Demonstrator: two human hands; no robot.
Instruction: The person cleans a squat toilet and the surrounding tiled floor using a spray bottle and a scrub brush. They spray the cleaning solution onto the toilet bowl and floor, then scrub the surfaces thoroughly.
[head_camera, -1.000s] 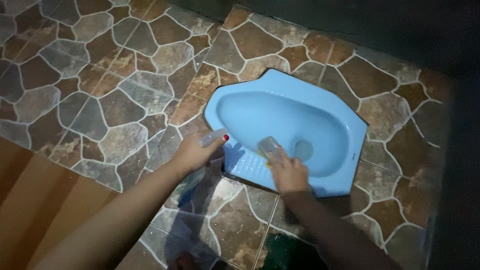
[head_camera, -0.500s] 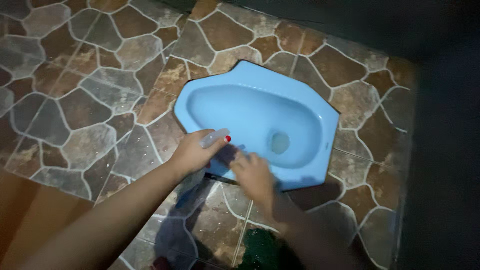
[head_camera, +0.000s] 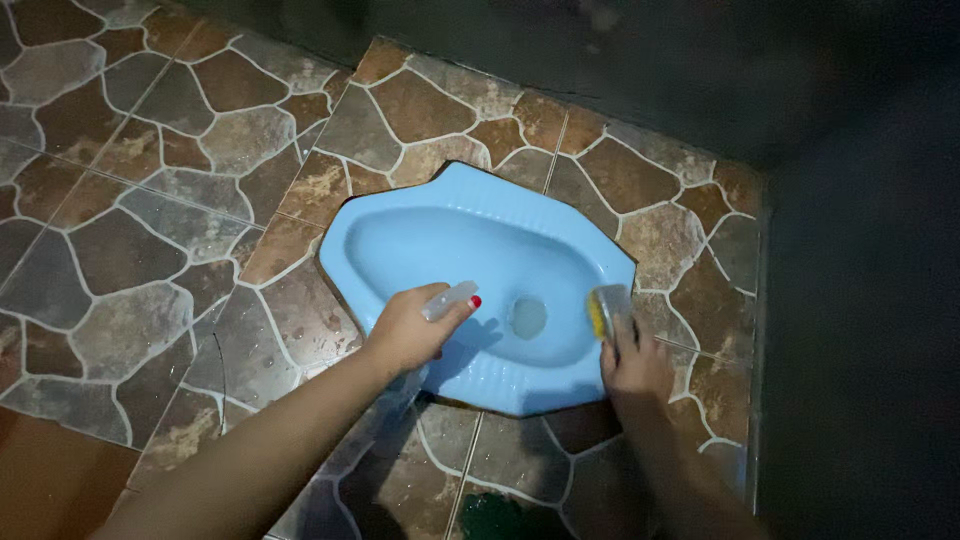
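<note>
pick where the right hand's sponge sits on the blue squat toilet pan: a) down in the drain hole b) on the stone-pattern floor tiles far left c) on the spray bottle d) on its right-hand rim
d: the right hand presses the yellow and grey scrubbing sponge on the right-hand rim of the light blue ceramic squat toilet pan, clear of the drain hole.

The squat toilet (head_camera: 440, 250) looks like smooth, glossy blue ceramic, ribbed on its footrest. Floor tiles (head_camera: 150, 230) are matt, stone-patterned, rough-looking, with pale grout. The sponge (head_camera: 606, 305) seems soft yellow foam; the spray bottle (head_camera: 452, 300) translucent plastic
</note>
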